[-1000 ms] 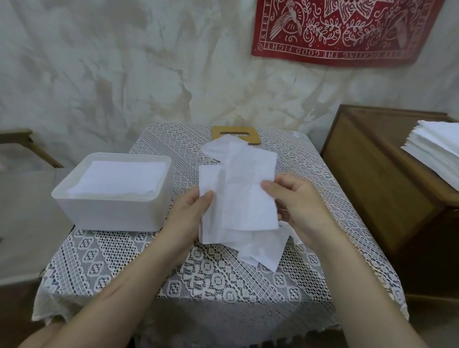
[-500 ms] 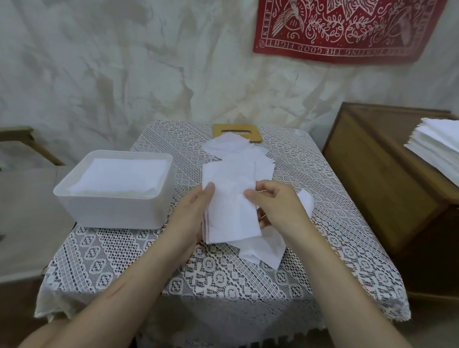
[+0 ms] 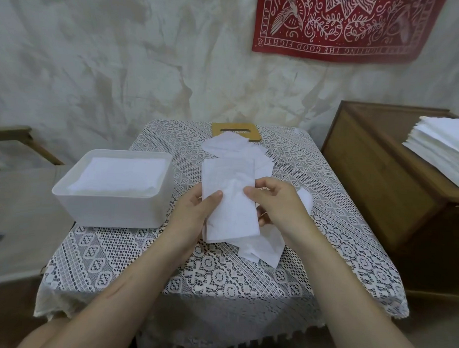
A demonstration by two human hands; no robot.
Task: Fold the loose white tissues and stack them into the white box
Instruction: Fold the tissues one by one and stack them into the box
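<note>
Left hand (image 3: 196,211) and right hand (image 3: 277,201) pinch tissue (image 3: 230,202) beside box (image 3: 110,208).

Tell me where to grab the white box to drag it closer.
Pinch the white box over its right end wall's rim, from above: it is open-topped, that wall faces the loose tissues, and the stack inside sits just below the rim, probably leaving finger room. The left hand and right hand hold the folded tissue.
</note>
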